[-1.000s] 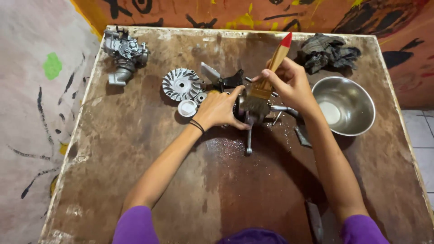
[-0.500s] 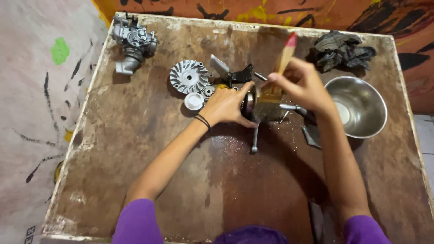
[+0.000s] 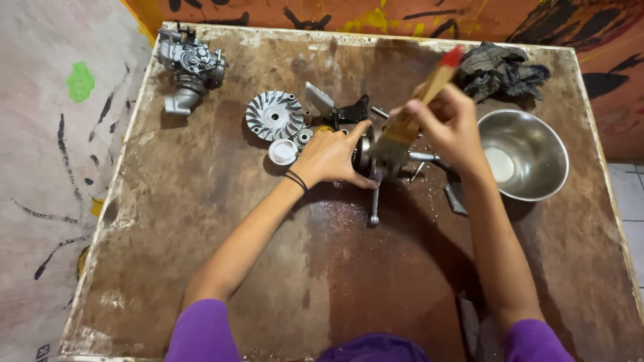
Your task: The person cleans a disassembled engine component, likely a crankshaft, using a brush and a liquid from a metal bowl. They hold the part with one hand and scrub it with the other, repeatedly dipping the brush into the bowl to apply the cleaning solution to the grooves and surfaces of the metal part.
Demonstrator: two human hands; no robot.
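Note:
My left hand (image 3: 330, 157) grips a dark metal engine part (image 3: 365, 161) with a shaft sticking out toward me, steadying it on the worn brown table (image 3: 201, 221). My right hand (image 3: 451, 127) holds a paintbrush (image 3: 412, 114) with a wooden handle and red tip, its bristles pressed on top of that part. A black band sits on my left wrist. Wet specks lie on the table just below the part.
A finned silver fan wheel (image 3: 274, 114), a small gear and a white cap (image 3: 282, 151) lie left of my left hand. A carburettor-like casting (image 3: 190, 66) sits at the far left corner. A steel bowl (image 3: 530, 157) stands at right, a dark rag (image 3: 500, 67) behind it.
The view has shifted slightly, so the table sits lower in frame. Both hands stay on the part, with the brush moving a little over it.

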